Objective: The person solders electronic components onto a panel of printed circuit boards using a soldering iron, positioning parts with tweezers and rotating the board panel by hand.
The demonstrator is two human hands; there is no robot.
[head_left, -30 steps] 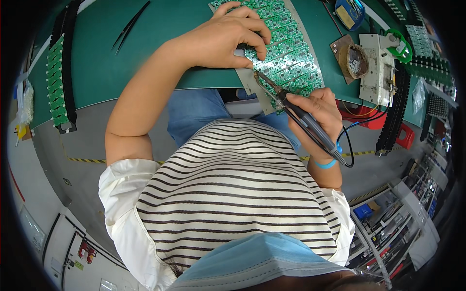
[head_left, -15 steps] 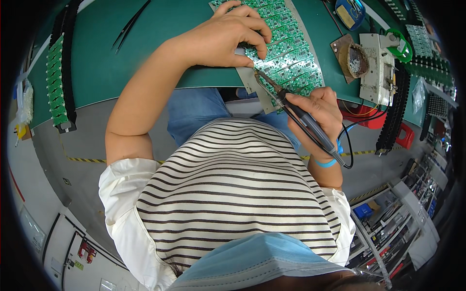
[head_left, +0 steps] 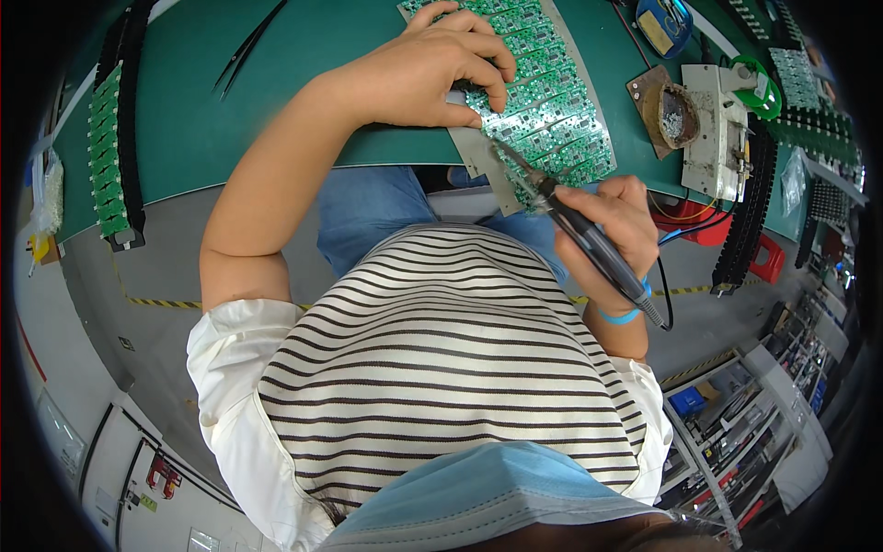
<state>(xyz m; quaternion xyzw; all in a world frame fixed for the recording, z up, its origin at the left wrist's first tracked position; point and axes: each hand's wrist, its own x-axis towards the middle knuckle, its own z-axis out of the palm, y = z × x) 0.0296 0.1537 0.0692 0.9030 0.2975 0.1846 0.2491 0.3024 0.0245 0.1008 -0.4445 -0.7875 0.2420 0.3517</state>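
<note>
Green matting point(head_left: 184, 120) covers our bench; on it, reaching past the front edge, lies a panel of circuit boards point(head_left: 552, 110); our left hand point(head_left: 432, 78) arches over its left side, fingers spread, though whether it pinches anything we cannot tell; our right hand point(head_left: 618, 225) grasps a soldering iron point(head_left: 589, 241) like a pen; we judge the panel light, stiff and fragile, best held by its pale border point(head_left: 475, 152), clear of the components.
</note>
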